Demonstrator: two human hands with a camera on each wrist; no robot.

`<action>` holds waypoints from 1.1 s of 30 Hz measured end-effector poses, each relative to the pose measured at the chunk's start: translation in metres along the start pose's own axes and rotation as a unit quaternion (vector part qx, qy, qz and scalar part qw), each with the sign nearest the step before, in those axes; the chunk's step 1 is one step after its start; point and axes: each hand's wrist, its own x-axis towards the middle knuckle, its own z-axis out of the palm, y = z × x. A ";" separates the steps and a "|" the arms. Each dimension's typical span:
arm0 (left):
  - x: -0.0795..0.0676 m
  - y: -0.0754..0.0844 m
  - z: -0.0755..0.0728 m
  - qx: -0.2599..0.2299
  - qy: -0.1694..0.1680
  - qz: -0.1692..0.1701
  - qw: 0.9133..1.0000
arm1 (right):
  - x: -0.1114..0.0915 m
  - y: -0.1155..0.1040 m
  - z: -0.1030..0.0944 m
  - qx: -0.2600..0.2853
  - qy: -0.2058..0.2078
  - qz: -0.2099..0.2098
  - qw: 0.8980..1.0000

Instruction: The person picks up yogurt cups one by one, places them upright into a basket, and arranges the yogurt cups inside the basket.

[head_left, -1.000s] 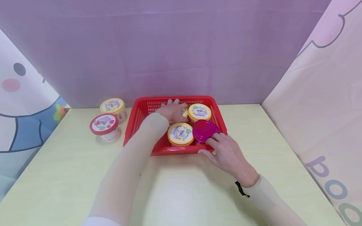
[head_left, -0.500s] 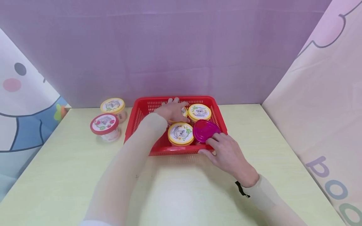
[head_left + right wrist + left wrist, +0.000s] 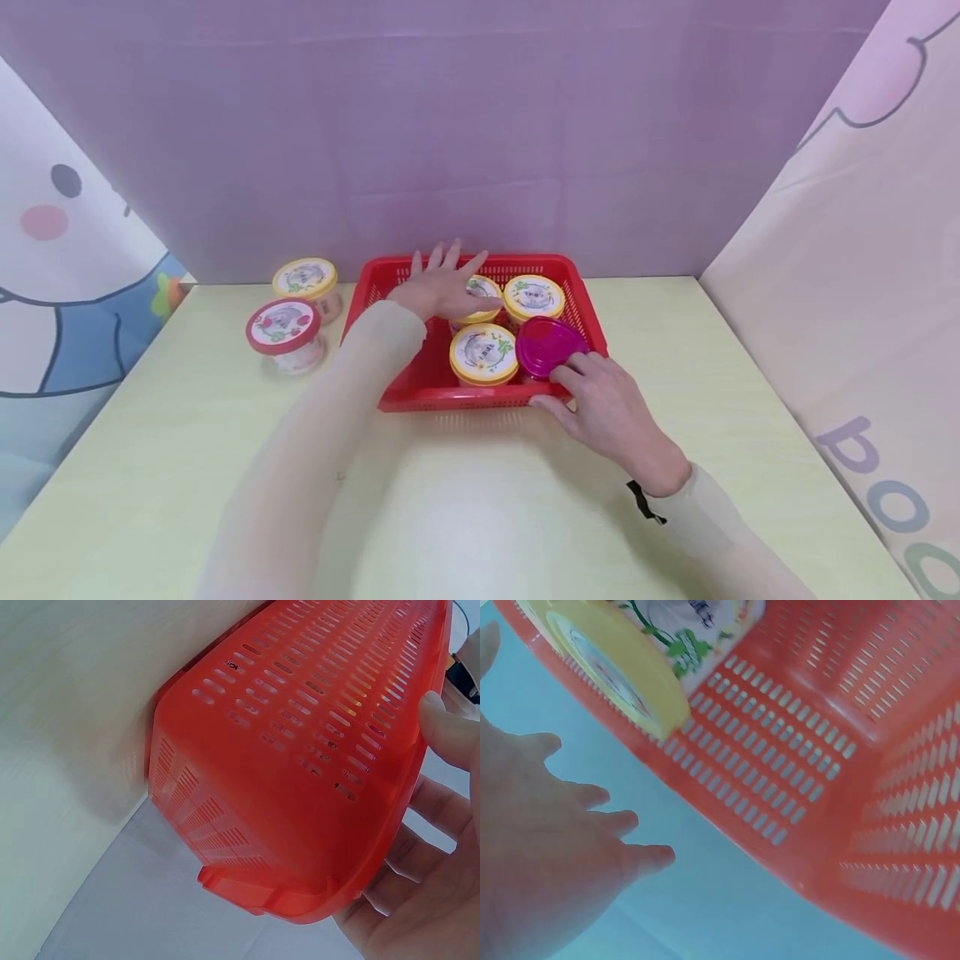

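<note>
My left hand [image 3: 438, 287], palm down with fingers spread, is over the back of a red plastic basket [image 3: 420, 398]. It partly covers a yellow-lidded tub [image 3: 480, 288] there. In the left wrist view the hand [image 3: 547, 847] shows straight fingers beside the basket's slotted wall [image 3: 757, 750], apart from the tub [image 3: 622, 660]. My right hand [image 3: 611, 412] grips the basket's near right rim, fingers inside by a magenta-lidded tub [image 3: 547, 343]. The right wrist view shows its thumb [image 3: 446, 731] against the rim. Two more yellow-lidded tubs, one in front [image 3: 483, 354] and one behind [image 3: 534, 297], stand in the basket.
Left of the basket, a red-lidded tub [image 3: 283, 325] stands in front of a yellow-lidded tub [image 3: 306, 277] on the pale table [image 3: 465, 508]. A purple cloth wall [image 3: 480, 142] rises directly behind the basket. Printed cloth [image 3: 847, 275] bounds the right side.
My left hand has lifted off the back yellow-lidded tub and shifted slightly left, its fingers spreading and straightening. The right hand keeps its hold on the basket. The view has shifted slightly.
</note>
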 end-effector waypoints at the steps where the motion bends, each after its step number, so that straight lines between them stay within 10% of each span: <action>1: -0.002 -0.002 -0.001 -0.002 0.001 -0.004 1.000 | 0.000 0.000 0.000 0.001 0.000 0.000 1.000; 33: -0.063 -0.092 -0.019 -0.013 0.040 -0.067 0.997 | 0.000 0.001 -0.001 0.009 0.011 -0.011 1.000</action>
